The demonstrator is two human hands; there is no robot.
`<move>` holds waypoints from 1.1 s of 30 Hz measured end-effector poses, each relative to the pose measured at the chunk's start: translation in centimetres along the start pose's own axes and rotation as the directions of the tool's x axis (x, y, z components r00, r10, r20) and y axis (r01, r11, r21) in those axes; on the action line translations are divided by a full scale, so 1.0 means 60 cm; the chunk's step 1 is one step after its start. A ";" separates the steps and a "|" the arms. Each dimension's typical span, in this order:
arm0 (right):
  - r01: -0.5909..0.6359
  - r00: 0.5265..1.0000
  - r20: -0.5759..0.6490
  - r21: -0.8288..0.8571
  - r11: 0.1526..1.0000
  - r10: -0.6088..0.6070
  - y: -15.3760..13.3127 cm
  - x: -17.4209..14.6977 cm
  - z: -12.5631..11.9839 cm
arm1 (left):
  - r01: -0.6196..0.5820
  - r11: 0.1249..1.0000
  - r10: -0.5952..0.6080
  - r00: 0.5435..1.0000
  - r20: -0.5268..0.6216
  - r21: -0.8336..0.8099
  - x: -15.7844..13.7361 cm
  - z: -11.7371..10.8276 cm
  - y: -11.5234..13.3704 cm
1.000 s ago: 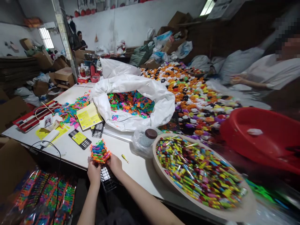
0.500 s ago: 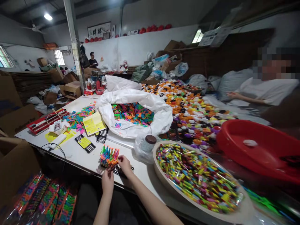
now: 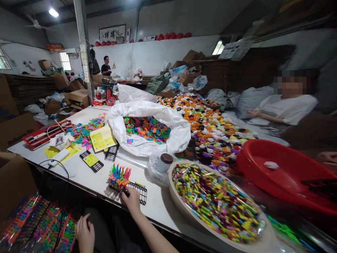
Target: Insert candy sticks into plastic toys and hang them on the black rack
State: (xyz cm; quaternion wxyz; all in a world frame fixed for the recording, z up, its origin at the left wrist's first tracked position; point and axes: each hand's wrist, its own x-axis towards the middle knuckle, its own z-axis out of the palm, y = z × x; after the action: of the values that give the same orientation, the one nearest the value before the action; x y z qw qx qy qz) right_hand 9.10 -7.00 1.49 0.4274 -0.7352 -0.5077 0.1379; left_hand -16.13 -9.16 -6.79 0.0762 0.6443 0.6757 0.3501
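One black rack (image 3: 140, 195) on the tabletop (image 3: 159, 203), right near the front edge, bright plastic figures (image 3: 119, 175) crowding its left end, too packed to count! The right hand (image 3: 132, 202) is at its near side; does that grip pinch or merely touch? I can't tell. Lower down, the left hand (image 3: 84, 232) has its grip loosely spread, nothing visible in it. A lopsided tug could tip the rack over that edge and scatter everything! Counting outward: two more racks (image 3: 112, 152), one white sack (image 3: 180, 130), one brown-lidded jar (image 3: 162, 168), one tan basin (image 3: 179, 201), one red basin (image 3: 295, 168).
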 end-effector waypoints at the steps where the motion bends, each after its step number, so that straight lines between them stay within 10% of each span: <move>1: -0.002 1.000 -0.016 0.003 1.000 0.002 0.002 -0.001 0.004 | -0.019 0.999 0.019 1.000 0.004 0.027 -0.016 0.005 -0.015; 17: 0.086 0.974 -0.199 -0.126 0.988 -0.110 0.018 0.006 0.039 | -0.036 0.980 0.023 0.997 0.069 0.195 -0.020 0.027 -0.009; 33: -0.038 0.999 0.027 -0.008 0.999 0.038 -0.012 0.018 0.009 | -0.046 0.986 0.036 0.997 0.065 0.162 -0.019 0.008 0.023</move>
State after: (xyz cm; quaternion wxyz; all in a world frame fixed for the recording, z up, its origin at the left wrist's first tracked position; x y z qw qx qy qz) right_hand 8.79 -5.74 1.98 0.4151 -0.7443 -0.4999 0.1540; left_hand -14.56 -10.12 -6.72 0.0367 0.6727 0.6860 0.2750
